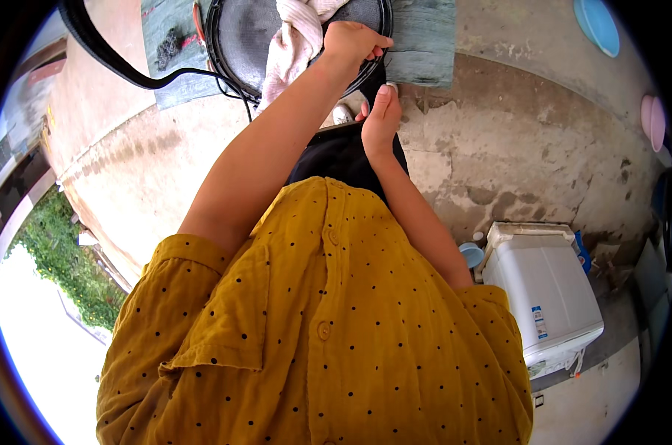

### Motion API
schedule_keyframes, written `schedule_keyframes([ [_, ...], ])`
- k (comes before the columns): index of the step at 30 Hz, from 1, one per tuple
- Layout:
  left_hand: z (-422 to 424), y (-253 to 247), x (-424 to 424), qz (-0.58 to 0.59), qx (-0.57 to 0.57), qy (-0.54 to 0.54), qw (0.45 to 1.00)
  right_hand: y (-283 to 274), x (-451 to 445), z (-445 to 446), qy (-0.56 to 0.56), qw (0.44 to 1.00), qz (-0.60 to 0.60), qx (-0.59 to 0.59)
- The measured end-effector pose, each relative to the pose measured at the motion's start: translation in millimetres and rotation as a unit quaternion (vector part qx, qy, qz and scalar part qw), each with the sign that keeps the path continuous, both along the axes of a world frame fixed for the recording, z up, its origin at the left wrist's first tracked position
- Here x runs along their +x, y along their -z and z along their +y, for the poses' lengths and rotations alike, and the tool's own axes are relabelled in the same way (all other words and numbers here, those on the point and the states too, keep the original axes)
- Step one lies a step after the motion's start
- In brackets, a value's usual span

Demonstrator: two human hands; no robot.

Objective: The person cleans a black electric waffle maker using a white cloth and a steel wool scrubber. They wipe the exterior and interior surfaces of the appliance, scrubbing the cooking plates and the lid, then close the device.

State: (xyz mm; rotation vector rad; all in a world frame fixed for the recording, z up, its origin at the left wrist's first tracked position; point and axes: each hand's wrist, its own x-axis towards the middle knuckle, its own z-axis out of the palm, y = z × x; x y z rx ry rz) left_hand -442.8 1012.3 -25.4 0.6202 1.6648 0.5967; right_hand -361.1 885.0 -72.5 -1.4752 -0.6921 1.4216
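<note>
A round black electric griddle pan (249,28) with a ridged rim lies in front of me at the top of the view. A crumpled whitish cloth (291,50) with pinkish marks is draped across it. My left hand (350,41) is over the pan's right part, beside the cloth, fingers curled near the rim. What those fingers hold, if anything, is hidden. Lower down, my right hand (383,114) is closed around a black handle (376,83) that runs from the pan's near right edge. The pan's far edge is cut off by the frame.
Beneath the pan is a blue-green table surface (425,44). A black cord (185,70) loops at the left, near an orange-handled tool (198,25) and a dark clump (170,49). On the right are a white washing machine (542,283), a blue basin (598,28) and a pink basin (654,123).
</note>
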Motion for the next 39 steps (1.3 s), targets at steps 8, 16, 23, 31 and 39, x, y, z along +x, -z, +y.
schedule_keyframes([
  [8, -3, -8, -10, -0.01, 0.136, -0.047, 0.99, 14, 10, 0, -0.072, 0.98, -0.179, 0.052],
  [16, -153, -27, -116, 0.057, 0.242, -0.191, 0.95, -82, -20, 62, -0.303, 0.876, -0.253, 0.277],
  [23, -217, 5, -154, 0.126, 0.09, -0.171, 0.973, -48, -77, 108, -0.311, 0.777, -0.375, 0.398],
  [31, -209, 35, -107, -0.24, 0.063, -0.207, 0.946, -64, -157, 99, -0.42, 0.789, -0.247, 0.374],
  [39, -213, 52, -104, -0.198, 0.141, -0.223, 0.944, -46, -147, 20, -0.464, 0.729, -0.393, 0.314],
])
